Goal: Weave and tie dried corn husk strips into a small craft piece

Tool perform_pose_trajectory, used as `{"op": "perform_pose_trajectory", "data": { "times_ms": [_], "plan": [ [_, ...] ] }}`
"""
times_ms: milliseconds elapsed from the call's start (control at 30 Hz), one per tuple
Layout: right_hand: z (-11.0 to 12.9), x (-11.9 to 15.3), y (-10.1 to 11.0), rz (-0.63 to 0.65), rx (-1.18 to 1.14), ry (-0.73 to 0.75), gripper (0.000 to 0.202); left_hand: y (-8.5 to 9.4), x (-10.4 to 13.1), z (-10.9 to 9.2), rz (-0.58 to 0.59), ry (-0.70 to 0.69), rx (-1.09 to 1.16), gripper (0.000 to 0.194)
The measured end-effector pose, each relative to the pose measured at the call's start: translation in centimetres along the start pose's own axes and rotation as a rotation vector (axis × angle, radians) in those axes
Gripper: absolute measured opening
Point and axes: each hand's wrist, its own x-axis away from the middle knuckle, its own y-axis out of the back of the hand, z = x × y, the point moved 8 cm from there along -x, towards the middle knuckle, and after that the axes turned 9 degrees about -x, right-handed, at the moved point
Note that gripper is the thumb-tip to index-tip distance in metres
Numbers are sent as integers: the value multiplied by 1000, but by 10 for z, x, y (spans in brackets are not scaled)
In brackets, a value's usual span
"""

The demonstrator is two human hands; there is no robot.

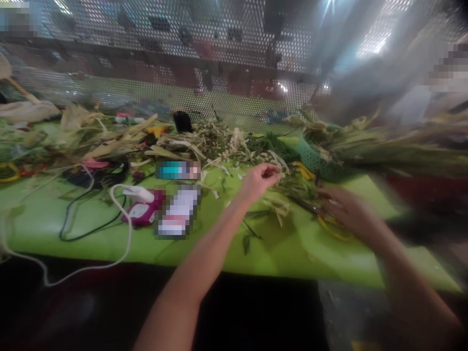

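Note:
My left hand (260,181) hovers over the middle of the green table, its thumb and fingers curled together at the edge of the leaf scraps (280,212). Whatever may be between those fingertips does not show. Motion smears my right hand (340,204), which is over or beside a pair of scissors (334,231) with a yellow loop handle and dark blades. Whether its fingers grip the scissors is unclear. Just beyond the right hand, a green perforated basket (317,158) holds long green leafy stalks (387,148).
Dried husks and trimmings (183,146) heap along the back of the green table (278,258). To the left lie two phones with blurred screens, a magenta power bank (146,207) and a white cable (128,229) drooping over the front edge. A perforated metal panel (234,63) stands behind.

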Motion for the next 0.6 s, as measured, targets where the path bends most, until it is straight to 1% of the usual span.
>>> {"op": "perform_pose_trajectory", "data": {
  "times_ms": [67, 100, 167, 200, 267, 333, 433, 533, 600],
  "plan": [
    [26, -19, -8, -39, -51, 57, 36, -5, 3, -7, 59, -15, -36, 38],
    [36, -28, -16, -26, -85, 66, 37, -7, 5, -10, 88, -10, -46, 41],
    [50, -43, -28, -54, -158, 81, 36, -11, 9, -17, 138, 3, -44, 48],
    [53, -49, -37, -28, -197, 83, 33, -11, 10, -19, 149, 8, -35, 51],
    [54, -56, -48, -20, -246, 71, 28, -10, 12, -23, 159, 29, -11, 53],
    [48, -59, -53, -19, -264, 43, 25, -7, 12, -22, 149, 69, 15, 52],
    [40, -59, -57, -3, -283, 15, 24, 1, 13, -18, 92, 117, 60, 46],
    [38, -57, -59, 5, -290, 38, 23, 6, 13, -17, 47, 104, 55, 38],
    [40, -54, -61, 5, -256, 73, 22, 3, 12, -20, 89, 64, -20, 35]
  ]
}}
